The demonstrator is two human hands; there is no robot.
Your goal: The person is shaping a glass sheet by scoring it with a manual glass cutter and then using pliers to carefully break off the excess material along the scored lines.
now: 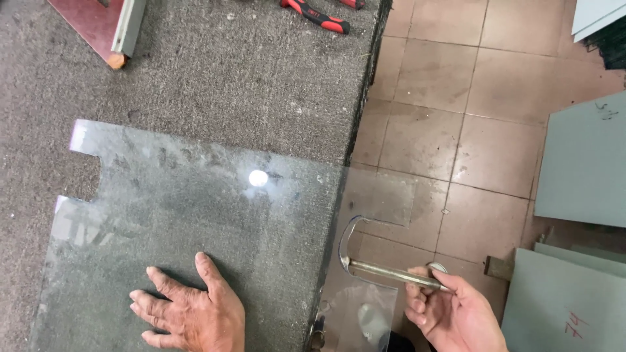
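Glass pane (195, 215): clear sheet lying flat on a grey carpeted workbench (228, 85). Its right part overhangs the bench's right edge, above the tiled floor (456, 130). 1 rectangular notch is cut in the left edge, 1 rounded U-shaped notch in the overhanging right edge. A bright spot of light reflects near the pane's middle.

Open room: bare carpet to the far side of the pane; bare floor tiles to the right of the bench edge, bounded at far right and near right by stacked grey panes (580, 169).

Left hand (189, 313): palm down, fingers spread and flat, pressing on the near part of the pane; it grips nothing.

Right hand (456, 316): beyond the bench edge, near right, fingers curled around the end of a slim metal rod tool (391, 274). The rod's far tip sits inside the rounded notch, at the glass edge; whether it touches cannot be told.

Other items: red-and-black handled pliers (316, 14) at the far edge of the bench, well apart from the pane; a red board with a pale strip (111, 26) at far left.
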